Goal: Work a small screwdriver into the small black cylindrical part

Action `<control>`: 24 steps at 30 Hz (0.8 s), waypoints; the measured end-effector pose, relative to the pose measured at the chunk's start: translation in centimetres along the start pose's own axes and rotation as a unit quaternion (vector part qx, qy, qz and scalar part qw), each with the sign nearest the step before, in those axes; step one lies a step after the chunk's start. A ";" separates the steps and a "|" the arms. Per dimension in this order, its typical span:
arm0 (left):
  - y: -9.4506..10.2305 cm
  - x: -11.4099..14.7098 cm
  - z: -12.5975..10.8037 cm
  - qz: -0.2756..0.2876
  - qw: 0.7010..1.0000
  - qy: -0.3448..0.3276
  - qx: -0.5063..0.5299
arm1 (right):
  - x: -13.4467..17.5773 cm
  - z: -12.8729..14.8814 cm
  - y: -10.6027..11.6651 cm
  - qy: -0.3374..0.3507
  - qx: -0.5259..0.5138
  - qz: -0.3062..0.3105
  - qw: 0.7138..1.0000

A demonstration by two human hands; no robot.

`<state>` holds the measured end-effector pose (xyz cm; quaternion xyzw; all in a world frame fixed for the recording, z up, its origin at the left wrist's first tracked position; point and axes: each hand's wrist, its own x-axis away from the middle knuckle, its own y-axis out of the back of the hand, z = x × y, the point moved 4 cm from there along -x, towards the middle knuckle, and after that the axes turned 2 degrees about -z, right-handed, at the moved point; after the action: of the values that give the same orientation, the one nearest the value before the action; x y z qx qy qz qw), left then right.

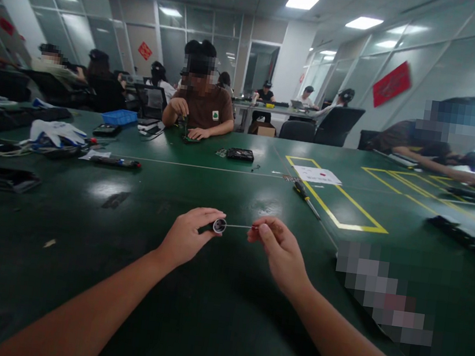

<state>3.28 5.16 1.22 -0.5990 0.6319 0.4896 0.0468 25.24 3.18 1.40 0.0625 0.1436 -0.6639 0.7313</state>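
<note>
Between the fingertips and thumb of my left hand (pixel 190 235) is a small round cup-like part (pixel 219 226) with a pale rim and a dark inside facing me. A thin pale rod or wire (pixel 238 226) runs level from this part to my right hand (pixel 282 254). My right thumb and fingers are pinched on its red end, most of which they cover. Whether the rod is a tool or a lead attached to the part, I cannot tell. Both hands are above the green table (pixel 201 319).
A screwdriver (pixel 305 197) lies ahead on the right, near a yellow taped outline and a white paper sheet (pixel 317 175). White gloves (pixel 58 134), a pen-like tool (pixel 116 162) and a blue basket (pixel 119 117) are at left. Across the table, a person (pixel 205 109) handles a small part.
</note>
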 end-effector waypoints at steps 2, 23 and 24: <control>0.0 0.0 -0.1 0.002 1.000 -0.006 -0.003 | 0.2 0.2 -0.2 0.014 0.040 0.011 0.999; 0.0 0.0 0.2 -0.013 1.000 -0.007 -0.007 | -0.5 -0.5 0.3 -0.029 -0.086 -0.017 0.996; 0.0 0.0 0.1 -0.014 1.000 -0.008 -0.008 | -0.4 -0.4 0.3 -0.016 -0.067 -0.016 0.997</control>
<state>3.23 5.27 1.15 -0.6041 0.6190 0.4990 0.0536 25.43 3.72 1.16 0.0002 0.1771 -0.6651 0.7254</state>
